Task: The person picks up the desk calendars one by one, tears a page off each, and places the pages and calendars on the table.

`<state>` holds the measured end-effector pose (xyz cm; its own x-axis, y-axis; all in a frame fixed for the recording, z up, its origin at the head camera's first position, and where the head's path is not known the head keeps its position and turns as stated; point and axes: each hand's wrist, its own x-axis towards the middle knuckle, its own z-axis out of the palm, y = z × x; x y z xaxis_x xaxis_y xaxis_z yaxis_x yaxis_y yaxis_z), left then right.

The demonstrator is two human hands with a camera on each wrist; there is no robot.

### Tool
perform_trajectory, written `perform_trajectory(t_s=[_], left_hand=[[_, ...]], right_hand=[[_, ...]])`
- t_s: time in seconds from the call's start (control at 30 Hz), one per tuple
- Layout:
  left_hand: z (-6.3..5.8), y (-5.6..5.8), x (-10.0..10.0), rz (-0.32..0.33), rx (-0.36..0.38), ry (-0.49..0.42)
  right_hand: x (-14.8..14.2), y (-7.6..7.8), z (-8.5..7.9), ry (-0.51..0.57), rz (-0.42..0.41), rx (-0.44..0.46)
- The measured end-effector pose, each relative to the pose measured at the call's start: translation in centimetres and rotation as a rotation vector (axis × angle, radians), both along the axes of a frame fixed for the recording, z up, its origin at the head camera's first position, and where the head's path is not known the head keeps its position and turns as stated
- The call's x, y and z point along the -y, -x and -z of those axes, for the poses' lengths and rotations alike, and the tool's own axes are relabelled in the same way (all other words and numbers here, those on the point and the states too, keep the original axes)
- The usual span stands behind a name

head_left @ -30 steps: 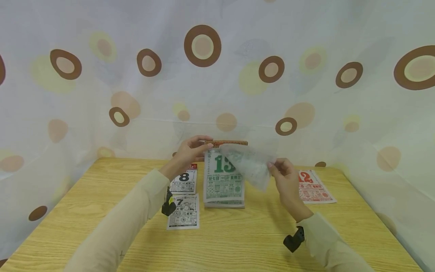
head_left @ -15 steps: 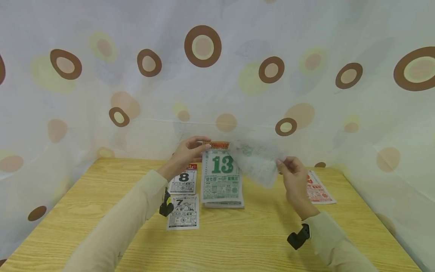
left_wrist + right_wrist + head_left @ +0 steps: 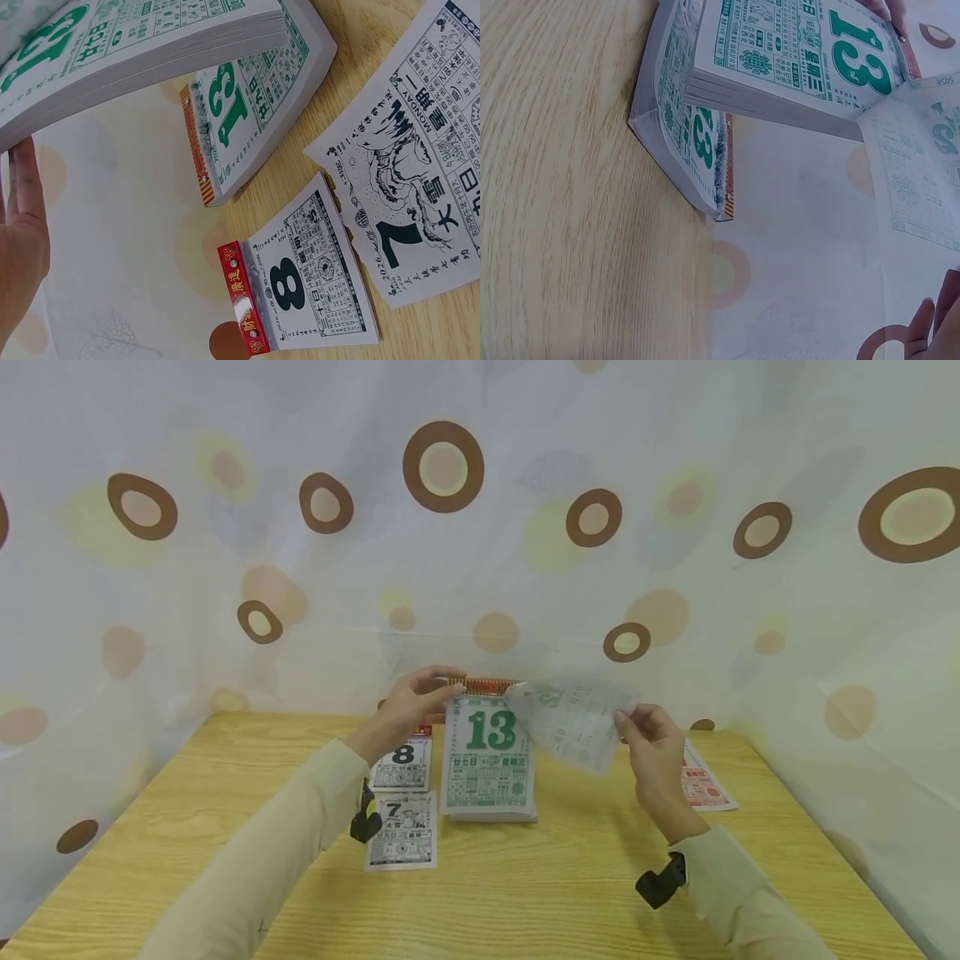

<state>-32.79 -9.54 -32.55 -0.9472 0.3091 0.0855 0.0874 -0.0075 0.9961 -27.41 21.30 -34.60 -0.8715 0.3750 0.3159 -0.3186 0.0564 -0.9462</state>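
Note:
My left hand [image 3: 408, 706] grips the top left corner of a thick tear-off calendar [image 3: 487, 768], by its orange binding strip [image 3: 491, 687]. Its front page shows a green 13. To the right, my right hand [image 3: 656, 764] pinches the outer edge of a thin, see-through calendar page [image 3: 577, 727]. That page is pulled sideways, and its other end meets the calendar's upper right. Whether it is still attached there I cannot tell. Under the raised calendar another calendar pad [image 3: 255, 112] with green print lies on the table, mostly hidden in the head view.
Left of the pads are a small red-topped calendar [image 3: 402, 764] showing 8 and a loose page [image 3: 401, 831] showing 7. A red-printed page [image 3: 705, 781] lies at the right, partly behind my right hand. The wooden table [image 3: 480, 893] ends at a patterned cloth [image 3: 495, 552].
The thin page has moved to the right with my right hand, baring the whole green 13 and more of the orange strip. The held calendar has shifted slightly left.

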Motion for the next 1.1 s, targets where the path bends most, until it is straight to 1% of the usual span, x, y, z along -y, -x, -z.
perform_trajectory(t_s=[0.13,0.4,0.87,1.1], left_hand=[[0.17,0.02,0.03,0.006,0.007,-0.007],[0.2,-0.17,0.0,0.005,-0.009,0.002],[0.4,-0.42,-0.17,0.01,-0.008,-0.002],[0.2,-0.52,-0.2,0.013,-0.012,-0.011]], right_hand=[[-0.07,-0.03,0.0,0.0,-0.001,0.005],[-0.21,-0.05,-0.03,0.004,-0.01,-0.001],[-0.41,-0.21,-0.51,0.06,0.012,0.048],[-0.5,-0.23,-0.73,0.052,0.013,0.064]])
